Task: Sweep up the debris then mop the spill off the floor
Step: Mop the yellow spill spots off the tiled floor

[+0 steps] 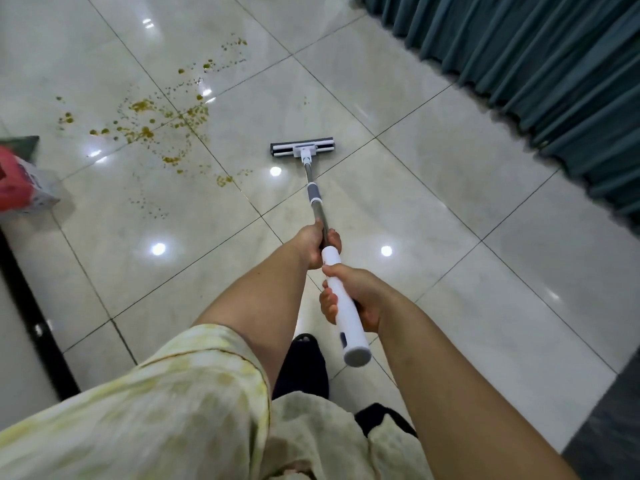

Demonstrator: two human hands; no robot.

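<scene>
I hold a mop with both hands. My left hand point(316, 244) grips the metal shaft, and my right hand point(353, 296) grips the white handle point(343, 308) just behind it. The flat mop head point(302, 146) rests on the pale tiled floor ahead of me. A yellow-brown spill point(162, 128) of drops and splatters spreads over the tiles to the left of the mop head, apart from it.
Teal curtains point(540, 74) hang along the upper right. A red and white bag point(19, 183) sits at the left edge, next to a dark object. A black strip point(34, 317) runs along the floor at lower left. My dark slippers show below the handle.
</scene>
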